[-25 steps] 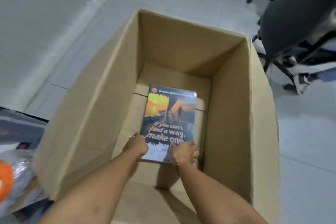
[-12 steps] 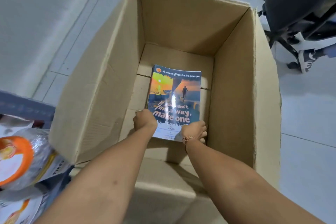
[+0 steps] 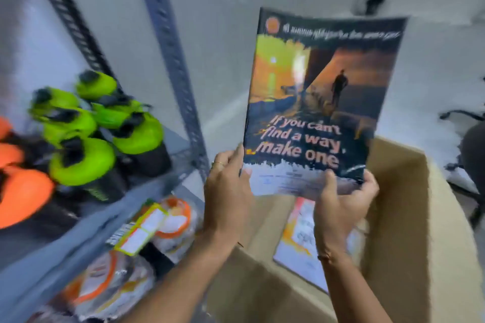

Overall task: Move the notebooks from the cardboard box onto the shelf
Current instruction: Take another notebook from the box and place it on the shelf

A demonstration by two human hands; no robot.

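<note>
The grey slotted metal shelf (image 3: pixel 173 65) fills the left, its upright post standing between the bottles and the raised notebook; the open cardboard box (image 3: pixel 409 231) sits lower right with another notebook (image 3: pixel 301 238) lying inside; green-capped bottles (image 3: pixel 105 123) and orange-capped ones (image 3: pixel 21 191) crowd the shelf board, wrapped packets (image 3: pixel 168 220) below; the blue notebook (image 3: pixel 315 102) is upright above the box, left hand (image 3: pixel 228 191) and right hand (image 3: pixel 341 204) clamped on its bottom corners.

This looks like a stockroom. A grey slotted-steel shelf (image 3: pixel 168 42) holds rows of green-lidded bottles (image 3: pixel 86 123), with wrapped packs (image 3: pixel 110 283) stacked beneath and a cardboard box (image 3: pixel 409 217) just right of it.
</note>
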